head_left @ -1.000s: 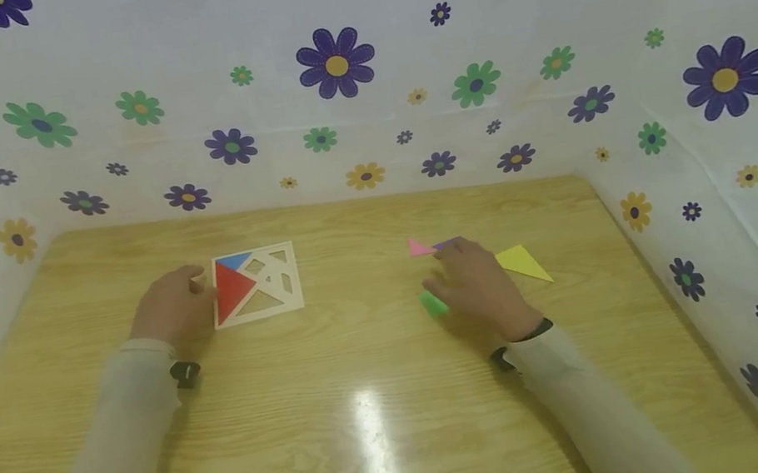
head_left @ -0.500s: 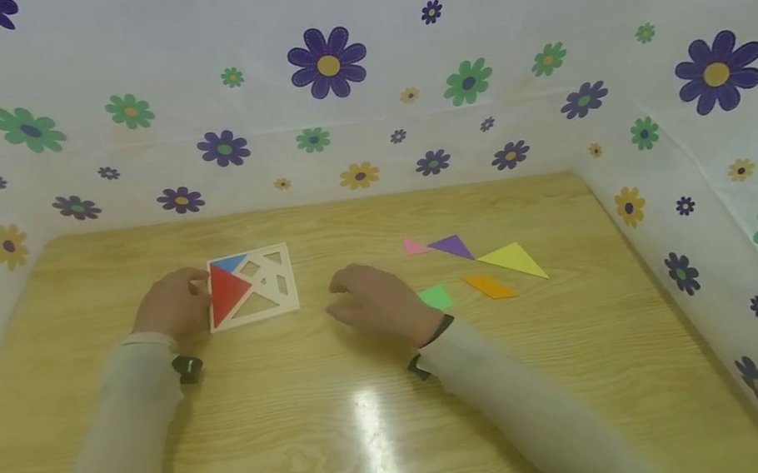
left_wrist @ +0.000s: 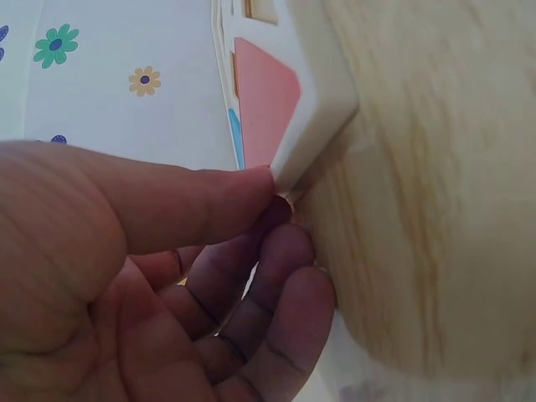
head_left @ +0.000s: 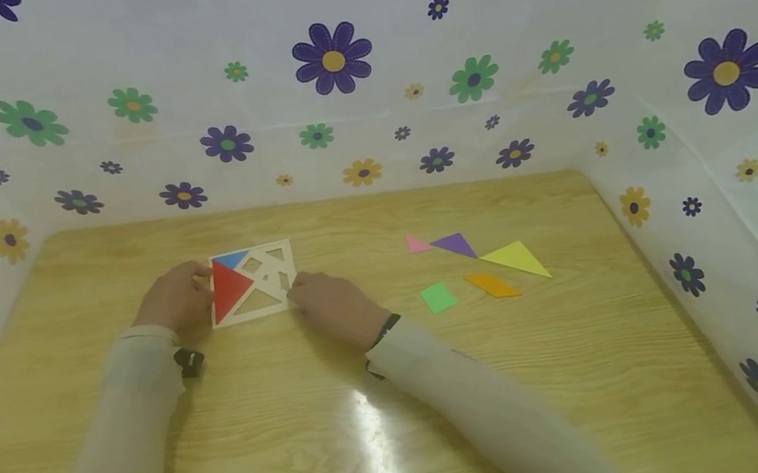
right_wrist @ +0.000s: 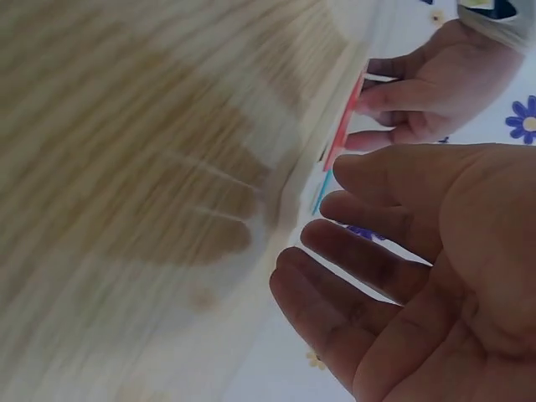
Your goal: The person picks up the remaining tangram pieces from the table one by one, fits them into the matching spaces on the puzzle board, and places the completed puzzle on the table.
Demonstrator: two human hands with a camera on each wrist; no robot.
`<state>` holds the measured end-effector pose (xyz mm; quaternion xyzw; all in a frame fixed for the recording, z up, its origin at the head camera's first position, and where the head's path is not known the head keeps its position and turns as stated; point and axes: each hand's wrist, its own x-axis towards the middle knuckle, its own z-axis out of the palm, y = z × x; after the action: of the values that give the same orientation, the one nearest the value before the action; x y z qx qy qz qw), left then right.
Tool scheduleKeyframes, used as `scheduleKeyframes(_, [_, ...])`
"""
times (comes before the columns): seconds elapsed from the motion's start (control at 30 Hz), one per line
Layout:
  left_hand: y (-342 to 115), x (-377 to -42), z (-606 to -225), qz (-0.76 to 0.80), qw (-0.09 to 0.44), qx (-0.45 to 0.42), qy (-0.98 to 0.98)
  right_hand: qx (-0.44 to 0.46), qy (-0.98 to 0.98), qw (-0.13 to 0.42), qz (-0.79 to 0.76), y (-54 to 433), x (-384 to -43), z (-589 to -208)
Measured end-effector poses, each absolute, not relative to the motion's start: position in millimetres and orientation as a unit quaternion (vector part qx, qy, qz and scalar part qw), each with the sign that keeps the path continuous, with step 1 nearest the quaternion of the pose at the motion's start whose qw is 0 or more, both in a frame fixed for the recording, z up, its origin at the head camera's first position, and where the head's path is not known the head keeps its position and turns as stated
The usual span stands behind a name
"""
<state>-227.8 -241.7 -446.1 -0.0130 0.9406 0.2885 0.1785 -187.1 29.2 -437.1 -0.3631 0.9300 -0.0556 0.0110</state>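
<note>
A white tangram tray (head_left: 263, 313) lies on the table, with a red triangle (head_left: 229, 290) and a blue triangle (head_left: 231, 260) in its left part. My left hand (head_left: 173, 302) pinches the tray's left edge between thumb and fingers, as the left wrist view confirms. At the tray's lower right corner is my right hand (head_left: 338, 307), which hides that corner in the head view. In the right wrist view its fingers (right_wrist: 322, 301) are loosely bent, with no piece between them. Whether they touch the tray I cannot tell.
Right of the tray lie a pink triangle (head_left: 417, 244), a purple triangle (head_left: 457, 245), a yellow triangle (head_left: 520, 259), a green square (head_left: 438, 297) and an orange parallelogram (head_left: 492, 285). Flower-printed white cloth (head_left: 265, 20) encloses the wooden table (head_left: 290, 421) at the back and sides.
My right hand has moved left, from above the loose pieces to the tray's right side, uncovering the purple, green and orange pieces. My left hand has stayed at the tray's left edge.
</note>
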Motion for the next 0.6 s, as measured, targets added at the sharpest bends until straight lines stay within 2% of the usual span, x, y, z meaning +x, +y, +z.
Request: scheduleKeyframes(0.6, [-228.0,-222.4,-441.8,0.282,0.187,0.011,0.941,-0.362,0.93,0.007,0.059,27.6,-185.9,-438.5])
